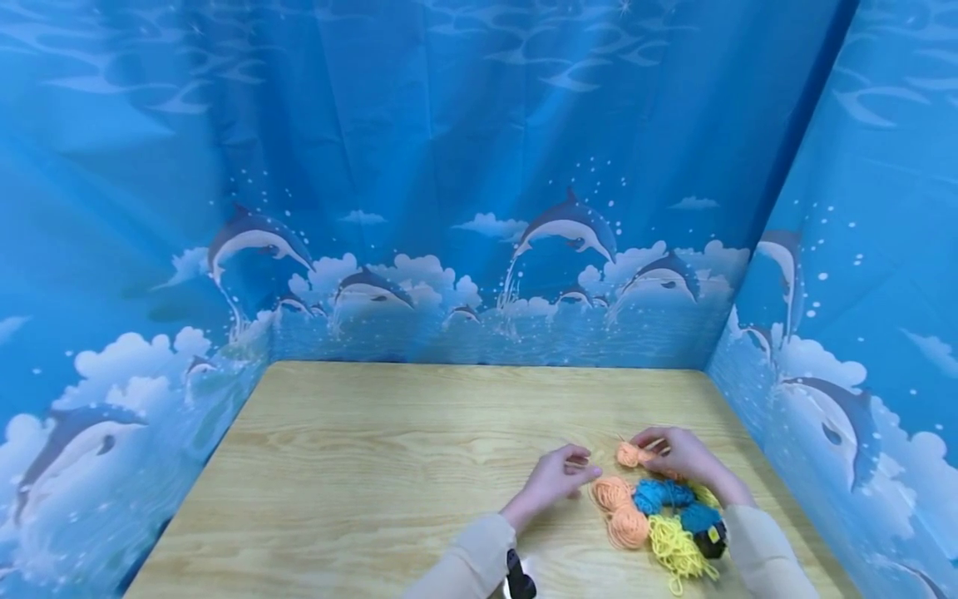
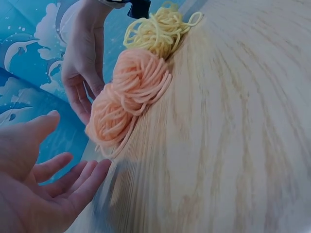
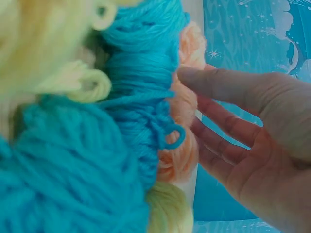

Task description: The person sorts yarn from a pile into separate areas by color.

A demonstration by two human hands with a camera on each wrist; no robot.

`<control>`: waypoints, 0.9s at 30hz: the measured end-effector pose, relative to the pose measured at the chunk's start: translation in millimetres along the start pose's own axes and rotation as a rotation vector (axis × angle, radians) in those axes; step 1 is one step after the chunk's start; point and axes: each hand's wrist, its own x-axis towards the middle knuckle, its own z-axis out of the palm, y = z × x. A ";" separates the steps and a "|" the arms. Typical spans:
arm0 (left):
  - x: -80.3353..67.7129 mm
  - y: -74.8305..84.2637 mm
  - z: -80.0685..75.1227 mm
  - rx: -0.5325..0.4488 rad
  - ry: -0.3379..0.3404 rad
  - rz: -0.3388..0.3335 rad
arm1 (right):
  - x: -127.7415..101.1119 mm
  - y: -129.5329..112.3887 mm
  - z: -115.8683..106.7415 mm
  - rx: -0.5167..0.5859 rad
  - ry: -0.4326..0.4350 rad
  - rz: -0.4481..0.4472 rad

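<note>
At the far side of a cluster of yarn, my right hand (image 1: 684,453) pinches a small peach yarn bundle (image 1: 629,454). In the right wrist view, the thumb lies on the near face of this peach yarn (image 3: 183,104), with the fingers behind it. My left hand (image 1: 555,478) is to the left of the cluster, fingers relaxed and holding nothing. Closest to it is a larger two-lobed peach yarn bundle (image 1: 627,526), just beyond the fingertips in the left wrist view. Blue yarn (image 1: 651,496) lies between that bundle and my right hand.
Yellow yarn (image 1: 676,545) with loose loops lies at the cluster's near side, beside a second blue bundle (image 1: 699,517). More yellow yarn (image 3: 170,208) shows in the right wrist view. The wooden table (image 1: 359,466) is bordered by dolphin-print curtains (image 1: 449,166) behind and at both sides.
</note>
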 end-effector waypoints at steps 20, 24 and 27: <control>7.9 3.5 29.9 0.231 -0.001 0.003 | -1.5 2.1 4.9 -0.046 0.063 -0.004; 8.5 2.7 33.4 0.271 0.011 0.022 | -2.5 0.5 5.0 -0.048 0.059 -0.007; 8.0 1.7 35.0 0.296 0.024 0.042 | -3.7 -1.1 5.3 -0.047 0.061 0.003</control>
